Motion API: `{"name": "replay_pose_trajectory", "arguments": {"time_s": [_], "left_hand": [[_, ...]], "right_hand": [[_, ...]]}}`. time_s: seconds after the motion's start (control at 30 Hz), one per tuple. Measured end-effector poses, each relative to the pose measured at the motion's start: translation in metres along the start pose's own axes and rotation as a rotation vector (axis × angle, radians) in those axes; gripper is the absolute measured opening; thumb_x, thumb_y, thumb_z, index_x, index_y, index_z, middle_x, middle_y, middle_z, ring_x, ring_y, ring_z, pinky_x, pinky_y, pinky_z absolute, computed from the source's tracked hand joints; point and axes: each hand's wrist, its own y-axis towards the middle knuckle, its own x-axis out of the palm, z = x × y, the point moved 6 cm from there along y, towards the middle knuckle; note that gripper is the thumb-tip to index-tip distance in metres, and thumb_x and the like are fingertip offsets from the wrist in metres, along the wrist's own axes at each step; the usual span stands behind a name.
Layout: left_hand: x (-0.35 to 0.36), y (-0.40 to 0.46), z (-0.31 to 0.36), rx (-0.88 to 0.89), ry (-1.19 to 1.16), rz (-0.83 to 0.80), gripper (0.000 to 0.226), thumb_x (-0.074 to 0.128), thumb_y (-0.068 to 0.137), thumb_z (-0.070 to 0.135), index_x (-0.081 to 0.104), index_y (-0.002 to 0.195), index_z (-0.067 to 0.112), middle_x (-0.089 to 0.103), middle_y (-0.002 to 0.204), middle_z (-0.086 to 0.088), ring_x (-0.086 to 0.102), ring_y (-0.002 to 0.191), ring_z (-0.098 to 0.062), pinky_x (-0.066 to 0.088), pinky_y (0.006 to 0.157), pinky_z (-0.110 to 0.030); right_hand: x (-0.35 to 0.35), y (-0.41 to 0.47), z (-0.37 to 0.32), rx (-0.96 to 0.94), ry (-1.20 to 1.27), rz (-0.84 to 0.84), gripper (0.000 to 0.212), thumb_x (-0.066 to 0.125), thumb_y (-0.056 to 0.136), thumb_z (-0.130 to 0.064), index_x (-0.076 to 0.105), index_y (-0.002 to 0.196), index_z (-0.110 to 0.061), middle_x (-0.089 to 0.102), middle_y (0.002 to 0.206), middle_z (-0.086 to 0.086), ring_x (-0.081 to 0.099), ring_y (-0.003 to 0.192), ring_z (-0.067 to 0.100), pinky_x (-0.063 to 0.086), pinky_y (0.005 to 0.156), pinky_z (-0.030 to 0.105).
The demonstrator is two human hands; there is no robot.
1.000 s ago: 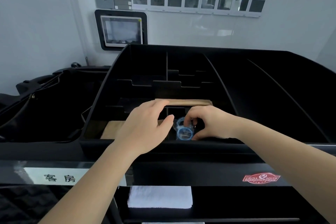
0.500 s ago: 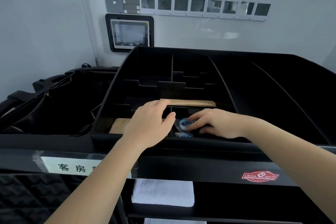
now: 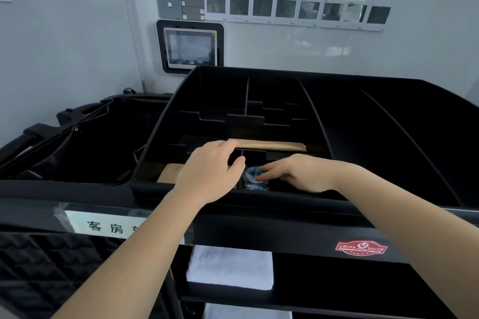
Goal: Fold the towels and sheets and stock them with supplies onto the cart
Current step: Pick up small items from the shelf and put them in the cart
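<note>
The black housekeeping cart's top tray (image 3: 388, 137) has several divided compartments. Small blue-and-clear wrapped supplies (image 3: 252, 176) lie in a front compartment. My right hand (image 3: 293, 173) reaches into that compartment with fingers stretched out, fingertips touching the packets. My left hand (image 3: 210, 173) hovers over the compartment to the left, fingers loosely bent, holding nothing; it covers part of a tan paper packet (image 3: 168, 172). Another tan packet (image 3: 272, 145) lies across the dividers behind the hands. A folded white towel (image 3: 230, 267) sits on the shelf below.
A black linen bag (image 3: 77, 147) hangs on the cart's left end. A wall panel with a screen (image 3: 190, 46) and a row of switches is behind the cart. A second white towel (image 3: 246, 312) shows on a lower shelf.
My right hand has let go of the blue packet it pinched and now lies flatter, fingertips on the packets in the compartment. My left hand has barely moved.
</note>
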Motion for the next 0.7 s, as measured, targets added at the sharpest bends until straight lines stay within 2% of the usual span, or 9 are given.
{"name": "replay_pose_trajectory", "arguments": {"time_s": [0.1,0.23,0.33,0.4,0.47,0.57,0.7], "left_hand": [[-0.004,-0.002,0.003,0.017,0.037,0.04,0.044,0.043,0.096,0.038,0.05,0.137,0.02,0.06,0.128,0.002,0.055,0.117,-0.016,0.042,0.099,-0.034],[-0.008,-0.004,0.006,0.036,0.086,0.09,0.044,0.044,0.096,0.038,0.053,0.134,0.018,0.063,0.122,0.001,0.058,0.107,-0.016,0.044,0.097,-0.035],[-0.007,-0.003,0.005,0.009,0.097,0.091,0.045,0.043,0.097,0.04,0.051,0.135,0.019,0.06,0.127,0.001,0.055,0.115,-0.016,0.042,0.101,-0.037],[-0.008,-0.004,0.004,-0.007,0.113,0.095,0.046,0.041,0.097,0.042,0.049,0.137,0.02,0.059,0.13,0.002,0.051,0.121,-0.016,0.039,0.105,-0.038],[-0.007,-0.008,0.004,-0.016,0.131,0.107,0.049,0.04,0.097,0.044,0.047,0.14,0.019,0.055,0.136,0.001,0.046,0.13,-0.017,0.035,0.109,-0.039],[-0.004,-0.018,0.006,-0.035,0.155,0.11,0.056,0.037,0.097,0.047,0.037,0.146,0.021,0.041,0.149,-0.003,0.031,0.141,-0.02,0.024,0.115,-0.041],[0.001,-0.036,0.013,-0.027,0.172,0.106,0.064,0.029,0.095,0.053,0.021,0.152,0.026,0.025,0.158,-0.004,0.015,0.147,-0.021,0.014,0.119,-0.045]], "right_hand": [[-0.002,0.0,0.001,0.018,0.044,0.046,0.057,0.036,0.096,0.006,0.055,0.134,-0.032,0.036,0.152,-0.012,0.031,0.141,0.011,0.023,0.115,0.023],[-0.01,-0.004,0.002,0.055,0.146,0.201,0.051,0.039,0.096,0.003,0.059,0.131,-0.029,0.045,0.145,-0.006,0.036,0.137,0.011,0.023,0.111,0.018],[-0.015,-0.009,0.001,0.098,0.187,0.319,0.041,0.045,0.097,-0.006,0.059,0.129,-0.027,0.05,0.138,-0.006,0.045,0.128,0.013,0.031,0.104,0.019],[-0.015,-0.012,0.0,0.152,0.224,0.409,0.034,0.048,0.098,-0.018,0.059,0.129,-0.027,0.047,0.138,-0.006,0.047,0.124,0.013,0.033,0.097,0.018],[-0.013,-0.016,-0.005,0.208,0.229,0.486,0.036,0.047,0.099,-0.033,0.055,0.133,-0.027,0.037,0.147,-0.006,0.04,0.13,0.015,0.032,0.102,0.023],[-0.004,-0.025,-0.02,0.304,0.067,0.564,0.051,0.035,0.098,-0.051,0.041,0.144,-0.029,0.018,0.159,-0.005,0.015,0.146,0.018,0.02,0.117,0.041],[0.011,-0.039,-0.047,0.404,-0.131,0.654,0.065,0.016,0.093,-0.061,0.027,0.15,-0.032,0.008,0.161,-0.005,0.0,0.149,0.018,0.004,0.118,0.046]]}}
